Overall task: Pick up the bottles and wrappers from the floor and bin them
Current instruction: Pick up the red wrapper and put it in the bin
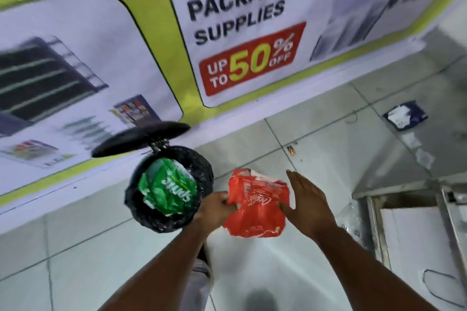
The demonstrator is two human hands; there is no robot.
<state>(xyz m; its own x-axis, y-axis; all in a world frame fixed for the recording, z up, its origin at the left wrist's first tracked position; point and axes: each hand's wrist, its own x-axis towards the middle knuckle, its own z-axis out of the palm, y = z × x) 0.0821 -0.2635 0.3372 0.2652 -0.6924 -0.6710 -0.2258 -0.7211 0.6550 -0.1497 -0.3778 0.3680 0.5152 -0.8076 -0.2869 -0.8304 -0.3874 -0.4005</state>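
A round black bin [206,171] with a black liner stands by the wall, its lid [141,139] tipped up. A crumpled green wrapper [168,188] fills its mouth. My left hand [218,207] grips the left edge of a red wrapper [257,206], held just right of the bin above the floor. My right hand [307,197] rests flat against the wrapper's right side, fingers straight. A blue and white wrapper [404,115] lies on the floor tiles at the far right. A small orange scrap [292,150] lies on the tiles beyond the red wrapper.
A printed banner [242,33] covers the wall behind the bin. A metal frame [374,214] and clear plastic stand at the right. A thin dark cable [439,283] loops on the floor at lower right. My trouser leg [202,283] shows below.
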